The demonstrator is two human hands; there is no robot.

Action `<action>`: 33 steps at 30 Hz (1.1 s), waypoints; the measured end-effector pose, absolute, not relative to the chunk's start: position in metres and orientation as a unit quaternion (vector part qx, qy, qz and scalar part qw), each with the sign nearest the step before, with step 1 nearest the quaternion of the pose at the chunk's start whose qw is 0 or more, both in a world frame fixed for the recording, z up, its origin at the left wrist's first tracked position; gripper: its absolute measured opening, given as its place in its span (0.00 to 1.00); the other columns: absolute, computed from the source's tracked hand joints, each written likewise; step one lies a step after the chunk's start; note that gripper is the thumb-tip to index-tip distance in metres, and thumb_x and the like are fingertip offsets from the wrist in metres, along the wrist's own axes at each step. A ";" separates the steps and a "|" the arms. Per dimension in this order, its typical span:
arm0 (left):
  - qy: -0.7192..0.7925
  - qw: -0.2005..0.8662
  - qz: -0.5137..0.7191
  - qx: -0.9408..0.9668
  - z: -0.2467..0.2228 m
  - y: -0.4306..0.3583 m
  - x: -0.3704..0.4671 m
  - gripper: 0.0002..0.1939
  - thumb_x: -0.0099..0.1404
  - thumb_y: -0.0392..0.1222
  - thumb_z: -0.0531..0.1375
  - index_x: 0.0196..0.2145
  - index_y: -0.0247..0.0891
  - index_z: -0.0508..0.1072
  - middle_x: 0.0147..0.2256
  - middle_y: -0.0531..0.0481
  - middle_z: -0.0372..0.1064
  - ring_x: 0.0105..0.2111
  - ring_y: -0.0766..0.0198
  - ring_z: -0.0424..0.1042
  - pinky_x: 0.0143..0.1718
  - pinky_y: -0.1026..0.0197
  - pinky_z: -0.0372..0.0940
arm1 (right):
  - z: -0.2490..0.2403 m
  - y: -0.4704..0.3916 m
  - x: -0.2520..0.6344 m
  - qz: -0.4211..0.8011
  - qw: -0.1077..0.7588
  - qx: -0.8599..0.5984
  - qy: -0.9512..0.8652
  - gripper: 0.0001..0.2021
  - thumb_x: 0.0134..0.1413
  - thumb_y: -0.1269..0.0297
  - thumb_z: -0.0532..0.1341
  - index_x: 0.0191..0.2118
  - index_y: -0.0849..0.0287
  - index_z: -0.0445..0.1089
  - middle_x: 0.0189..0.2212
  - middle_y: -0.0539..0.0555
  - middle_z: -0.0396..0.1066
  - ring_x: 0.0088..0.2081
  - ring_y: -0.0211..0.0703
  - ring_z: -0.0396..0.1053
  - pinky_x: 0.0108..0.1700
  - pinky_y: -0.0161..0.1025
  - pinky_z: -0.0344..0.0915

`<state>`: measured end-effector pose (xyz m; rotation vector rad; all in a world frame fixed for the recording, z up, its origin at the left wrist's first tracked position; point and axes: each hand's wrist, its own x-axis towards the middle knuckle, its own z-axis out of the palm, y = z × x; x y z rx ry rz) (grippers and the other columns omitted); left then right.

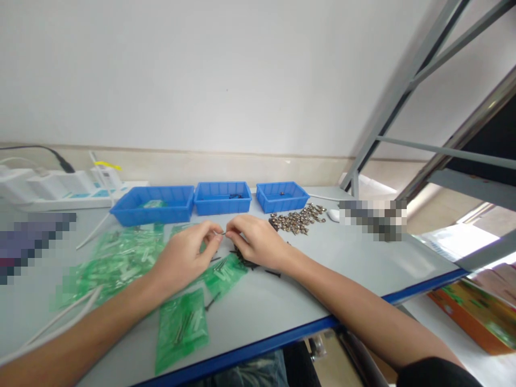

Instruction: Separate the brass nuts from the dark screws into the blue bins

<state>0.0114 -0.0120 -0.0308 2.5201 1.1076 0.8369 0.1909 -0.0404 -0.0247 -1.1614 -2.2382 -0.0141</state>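
Over the middle of the table, my left hand (187, 250) and my right hand (258, 239) meet fingertip to fingertip. Both are closed in a pinch on one thin, short piece (224, 233) that looks like a screw; most of it is hidden by the fingers. Beneath my right hand lies a pile of dark screws (250, 263), partly covered by it. Below my hands is a green plastic bag (226, 275) with screws in it, and a second green bag (183, 328) lies nearer the table's front edge. A loose dark screw (212, 302) rests between these bags.
Many filled green bags (116, 258) are heaped at left. Along the wall stand a left blue bin (155, 217), a middle blue bin (223, 207) and a right blue bin (284, 205). Shiny metal parts (298, 219) lie at right. White cables (60, 317) cross the left side.
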 end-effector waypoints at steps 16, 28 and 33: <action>0.371 0.131 0.262 0.881 -0.030 -0.014 0.011 0.12 0.64 0.46 0.48 0.32 0.39 0.67 0.28 0.53 0.68 0.29 0.64 0.67 0.30 0.64 0.58 | -0.023 -0.044 0.191 -0.006 0.292 -0.434 -0.852 0.06 0.57 0.69 0.52 0.36 0.61 0.66 0.31 0.53 0.67 0.35 0.39 0.63 0.38 0.35 0.58; 0.372 0.123 0.253 0.885 -0.031 -0.012 0.011 0.13 0.65 0.46 0.47 0.29 0.39 0.66 0.26 0.53 0.67 0.28 0.64 0.65 0.30 0.64 0.56 | -0.022 -0.045 0.192 0.032 0.291 -0.431 -0.854 0.07 0.57 0.67 0.53 0.41 0.61 0.64 0.32 0.54 0.68 0.35 0.39 0.64 0.39 0.36 0.59; 0.374 0.138 0.250 0.883 -0.032 -0.013 0.011 0.12 0.65 0.46 0.47 0.31 0.39 0.67 0.27 0.53 0.67 0.28 0.64 0.66 0.30 0.64 0.57 | -0.024 -0.043 0.192 0.011 0.284 -0.432 -0.856 0.07 0.58 0.69 0.51 0.37 0.61 0.65 0.32 0.55 0.68 0.35 0.39 0.63 0.38 0.36 0.58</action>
